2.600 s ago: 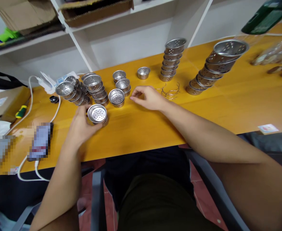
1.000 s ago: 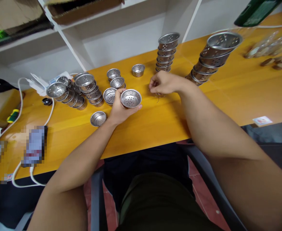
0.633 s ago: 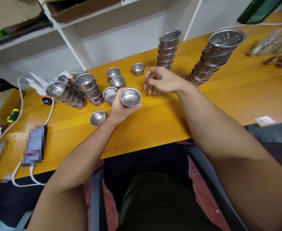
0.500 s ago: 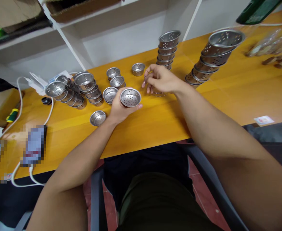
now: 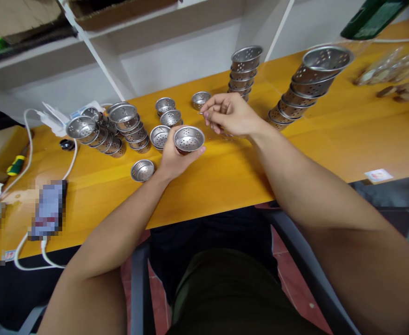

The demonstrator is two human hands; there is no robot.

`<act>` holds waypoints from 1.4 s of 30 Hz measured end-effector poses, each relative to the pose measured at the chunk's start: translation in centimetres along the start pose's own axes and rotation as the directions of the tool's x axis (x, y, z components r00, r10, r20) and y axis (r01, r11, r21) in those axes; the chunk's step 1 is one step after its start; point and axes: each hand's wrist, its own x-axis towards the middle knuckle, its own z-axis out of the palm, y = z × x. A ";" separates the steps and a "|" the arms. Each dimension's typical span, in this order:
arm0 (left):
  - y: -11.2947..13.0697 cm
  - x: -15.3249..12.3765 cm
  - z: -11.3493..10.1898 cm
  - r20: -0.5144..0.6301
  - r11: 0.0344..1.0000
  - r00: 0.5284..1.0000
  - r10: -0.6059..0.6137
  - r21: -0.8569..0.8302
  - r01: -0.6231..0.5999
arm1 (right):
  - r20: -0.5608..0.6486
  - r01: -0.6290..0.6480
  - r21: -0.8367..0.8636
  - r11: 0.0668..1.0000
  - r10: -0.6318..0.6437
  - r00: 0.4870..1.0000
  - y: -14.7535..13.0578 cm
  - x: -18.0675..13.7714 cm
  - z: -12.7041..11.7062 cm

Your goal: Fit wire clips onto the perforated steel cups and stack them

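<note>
My left hand (image 5: 173, 157) is wrapped round a perforated metal cup (image 5: 189, 138), its mouth facing up. To its right and a little further back, my right hand (image 5: 231, 112) is pinched at the fingertips. A tiny bright bit shows at those tips, too small to name. Just beyond them stands a single metal cup (image 5: 200, 99). Loose perforated cups lie behind and beside my left hand: one at the back (image 5: 164, 107), another close to it (image 5: 171, 118), and one partly hidden by my fingers (image 5: 159, 137). A further cup (image 5: 142, 171) rests left of my wrist.
Tall nested cup stacks stand behind my right hand (image 5: 244, 74) and further right, leaning (image 5: 305, 90). More stacks (image 5: 134, 132) are at the left. A phone (image 5: 49, 209) with white cables lies near the front edge. White shelving (image 5: 183, 51) backs the table (image 5: 204, 190).
My right hand has shifted slightly left, its fingertips now nearer the held cup and the single cup behind. My left hand keeps the cup almost in the same place.
</note>
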 end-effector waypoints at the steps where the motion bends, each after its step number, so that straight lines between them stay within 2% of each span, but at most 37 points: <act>1: 0.0 0.0 0.0 0.011 1.000 1.000 -0.016 -0.018 0.016 | 0.027 -0.001 0.011 1.000 0.001 1.000 -0.3 -0.2 0.4; 4: -0.3 0.0 0.0 0.013 0.999 1.000 -0.027 -0.024 0.028 | 0.091 0.024 -0.024 0.999 -0.022 0.996 -0.8 -0.5 1.9; 8: -0.4 -0.1 0.1 0.023 1.000 1.000 -0.019 0.003 0.019 | 0.097 0.124 -0.161 0.979 -0.109 0.989 -0.5 -0.5 3.1; 14: -0.1 0.0 0.3 0.016 0.998 0.998 -0.056 -0.012 0.056 | 0.087 0.165 -0.225 0.960 -0.149 0.985 -0.6 -0.6 2.9; 22: 0.0 -0.1 0.4 -0.023 0.999 0.999 -0.042 0.016 0.043 | 0.072 0.185 -0.303 0.935 -0.171 0.983 -0.5 -0.8 3.5; 30: 0.4 -0.2 0.4 -0.002 0.998 0.999 -0.038 0.058 0.038 | 0.077 0.132 -0.287 0.949 -0.114 0.990 -1.2 -1.1 3.9; 37: 1.3 -0.2 0.4 -0.001 0.997 1.000 -0.028 0.072 0.028 | 0.030 0.115 -0.303 0.946 -0.111 0.993 -0.6 -0.9 4.5; 40: 1.5 -0.2 0.3 0.010 0.999 0.999 -0.036 0.039 0.036 | 0.010 0.102 -0.233 0.967 -0.102 0.995 -0.9 -1.0 4.5; 42: 1.5 -0.1 0.2 0.015 0.998 0.998 -0.060 -0.004 0.061 | 0.075 0.117 -0.154 0.981 -0.106 0.991 -1.5 -1.0 3.8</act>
